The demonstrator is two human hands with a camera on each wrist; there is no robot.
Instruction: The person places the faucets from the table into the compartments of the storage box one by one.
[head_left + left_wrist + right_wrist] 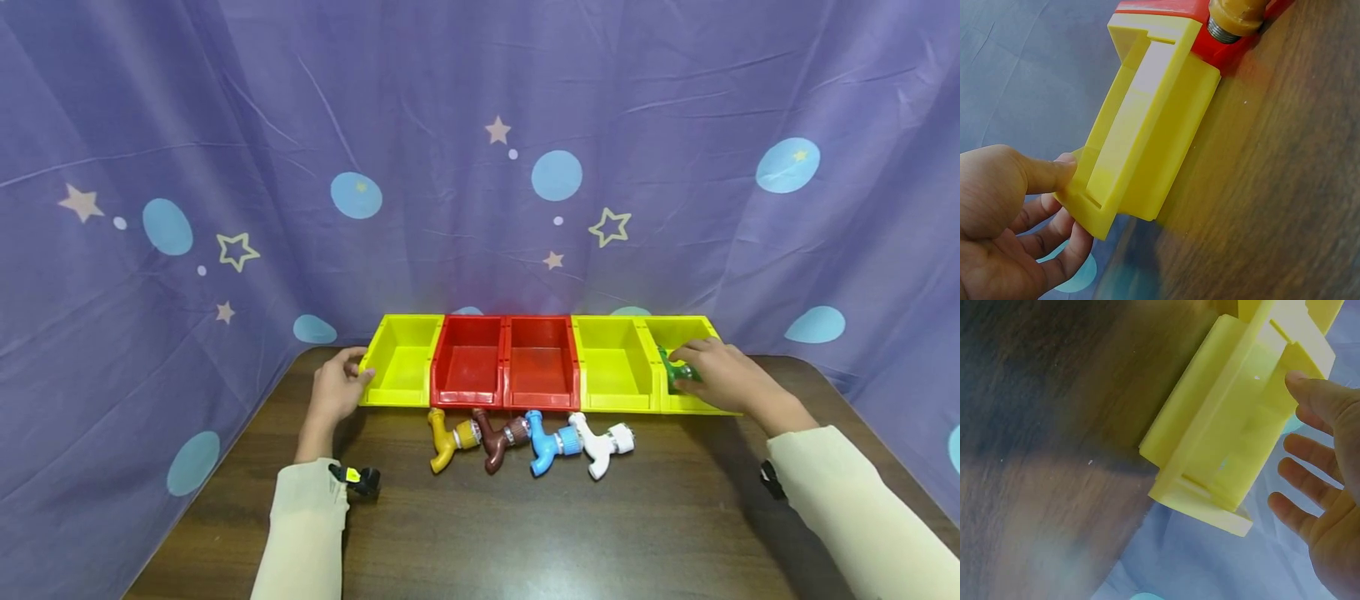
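Five bins stand in a row: a yellow bin (400, 367) at the left end, two red bins (469, 367) (540, 367), then two yellow ones (615, 367) (693, 405). My left hand (339, 387) (1029, 225) grips the left bin's outer wall, thumb on the inside and fingers outside. Over the right-end bin (1235, 425) is my right hand (723, 379) (1335, 469), its fingers spread and loosely bent. A green tap (678, 372) lies in that bin beside the fingers, partly hidden by them; the right wrist view does not show it.
In front of the bins, four taps lie side by side on the wooden table (480, 533): yellow (447, 442), brown (497, 440), blue (550, 444) and white (600, 445). A purple patterned curtain (450, 108) hangs behind the table.
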